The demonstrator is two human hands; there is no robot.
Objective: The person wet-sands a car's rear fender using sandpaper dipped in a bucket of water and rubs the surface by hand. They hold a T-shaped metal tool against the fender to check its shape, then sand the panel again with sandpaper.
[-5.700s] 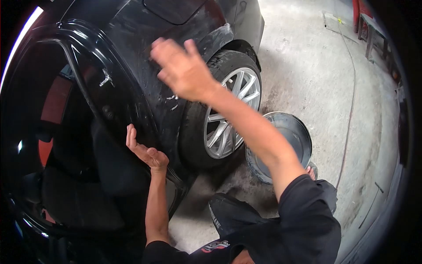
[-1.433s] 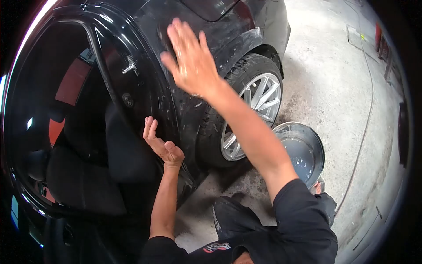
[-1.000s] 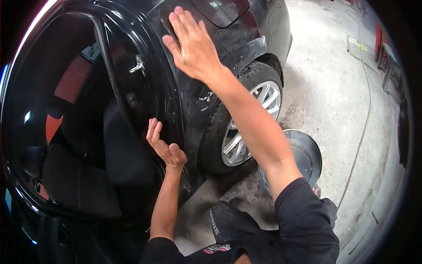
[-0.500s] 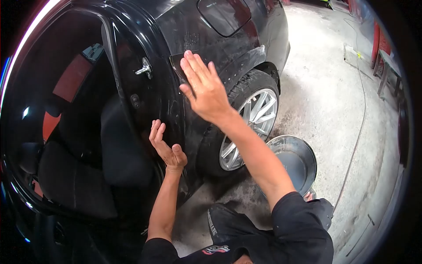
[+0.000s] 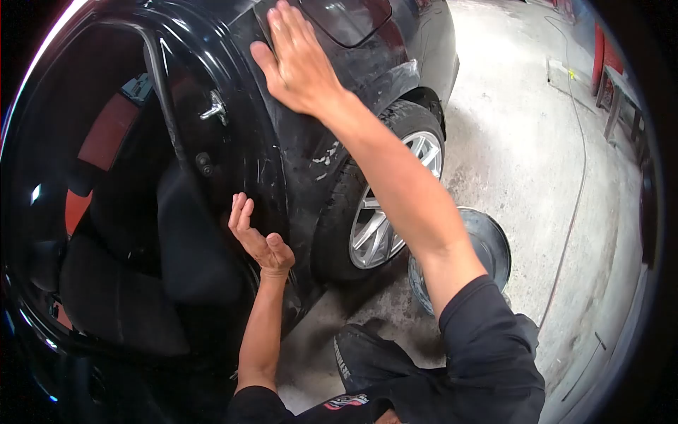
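Note:
My right hand (image 5: pixel 302 67) lies with outstretched fingers on the black rear quarter panel (image 5: pixel 311 152) of a car, just below the fuel flap (image 5: pixel 349 18). Under its fingers I see the edge of a thin dark sheet (image 5: pixel 263 15), which looks like sandpaper, pressed against the panel. Most of the sheet is hidden by the hand. Lower down, my left hand (image 5: pixel 260 237) is raised by the door jamb, fingers up and thumb apart, holding nothing. Whether it touches the car, I cannot tell. Whitish smears mark the panel ahead of the wheel arch.
The rear wheel (image 5: pixel 385 233) with silver spokes is beneath my right forearm. A round dark basin (image 5: pixel 487 244) stands on the concrete floor (image 5: pixel 515 141) beside it. On the left is the open doorway with a dark seat (image 5: pixel 116 297). A cable (image 5: pixel 583 162) runs across the floor.
My right hand has slid up and to the left over the panel with the dark sheet, uncovering the whitish smears. My left hand stays at the door jamb.

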